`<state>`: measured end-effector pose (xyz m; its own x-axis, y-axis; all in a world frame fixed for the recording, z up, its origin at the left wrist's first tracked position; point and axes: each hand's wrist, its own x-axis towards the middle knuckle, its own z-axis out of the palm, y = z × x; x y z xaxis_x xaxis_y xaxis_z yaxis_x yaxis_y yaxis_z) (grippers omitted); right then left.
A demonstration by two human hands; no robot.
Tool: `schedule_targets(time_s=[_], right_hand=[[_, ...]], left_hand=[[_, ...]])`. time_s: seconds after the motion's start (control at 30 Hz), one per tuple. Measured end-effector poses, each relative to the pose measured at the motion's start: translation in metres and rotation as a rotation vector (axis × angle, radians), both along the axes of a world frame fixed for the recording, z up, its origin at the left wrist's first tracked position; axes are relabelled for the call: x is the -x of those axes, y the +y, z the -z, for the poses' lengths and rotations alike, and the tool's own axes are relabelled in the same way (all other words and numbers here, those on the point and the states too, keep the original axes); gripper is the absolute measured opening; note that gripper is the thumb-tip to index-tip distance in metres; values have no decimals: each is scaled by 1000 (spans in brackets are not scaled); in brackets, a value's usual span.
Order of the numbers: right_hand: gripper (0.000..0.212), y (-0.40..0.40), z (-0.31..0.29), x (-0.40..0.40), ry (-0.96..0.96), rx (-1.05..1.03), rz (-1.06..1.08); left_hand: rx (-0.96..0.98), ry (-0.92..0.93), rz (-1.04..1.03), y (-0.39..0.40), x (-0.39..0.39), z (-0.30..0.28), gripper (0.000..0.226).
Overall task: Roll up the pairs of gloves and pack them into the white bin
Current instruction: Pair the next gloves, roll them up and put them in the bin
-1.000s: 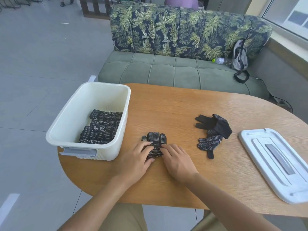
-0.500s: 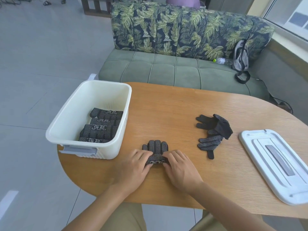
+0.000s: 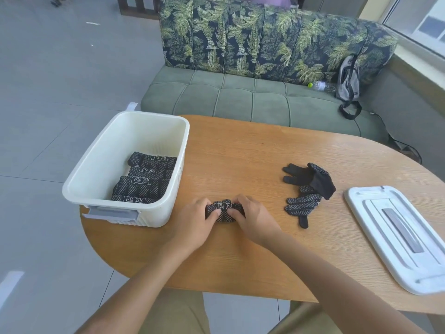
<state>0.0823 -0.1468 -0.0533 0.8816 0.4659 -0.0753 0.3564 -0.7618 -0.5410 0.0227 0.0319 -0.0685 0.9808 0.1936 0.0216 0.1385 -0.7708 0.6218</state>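
Gloves being rolled (image 3: 222, 210): a black dotted pair, rolled into a tight bundle, is lain on the table (image 3: 240, 153) just right of the white bin, between the two hands; a white printed mark is shown on its top face.
Left hand (image 3: 192, 222): the left end of the bundle is gripped, fingers curled over it and the thumb pressed on the near side.
Right hand (image 3: 255, 220): the right end of the bundle is gripped in the same way, fingers curled over the top; both grips are closed on the roll.
White bin (image 3: 103, 165): it is set on the table's left end, partly overhanging the edge, with a grey handle on its near wall.
Rolled pairs in the bin (image 3: 144, 182): four black rolls are packed side by side against the bin's right wall, white marks facing up.
Loose gloves (image 3: 305, 191): an unrolled black pair is lain on the table well to the right of the hands, one glove partly over the other, fingers spread.
Bin lid (image 3: 397, 237): a white lid with a grey strip is lain flat at the table's right edge, apart from the loose gloves.
Sofa (image 3: 252, 97): a green seat with a leaf-patterned back is stood behind the table; a plastic bottle (image 3: 320, 85) and a grey bag (image 3: 349, 79) are rested on it at the right.
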Motion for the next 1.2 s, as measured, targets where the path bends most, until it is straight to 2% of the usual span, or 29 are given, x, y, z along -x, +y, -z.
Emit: schedule_targets(time_s=[0.2,0.37,0.53,0.67,0.9,1.2], right_hand=[[36,8,-3,-17,17,63,17],[41,9,-25,-39,140,146,-98],[37,21,-32,-52,206,244,-178],[39,32,-36,-60,232,325,-193],[37,44,-39,-60,220,453,-209],[44,45,-42,-56,235,501,-238]], left_hand=[[-6,79,-32,2,-16,-11,25],[-55,94,63,4,-25,-13,32],[-78,248,150,0,-40,-20,29],[-168,313,202,-4,-51,-26,33],[-252,327,243,-8,-56,-25,31],[-172,296,206,-7,-46,-29,28]])
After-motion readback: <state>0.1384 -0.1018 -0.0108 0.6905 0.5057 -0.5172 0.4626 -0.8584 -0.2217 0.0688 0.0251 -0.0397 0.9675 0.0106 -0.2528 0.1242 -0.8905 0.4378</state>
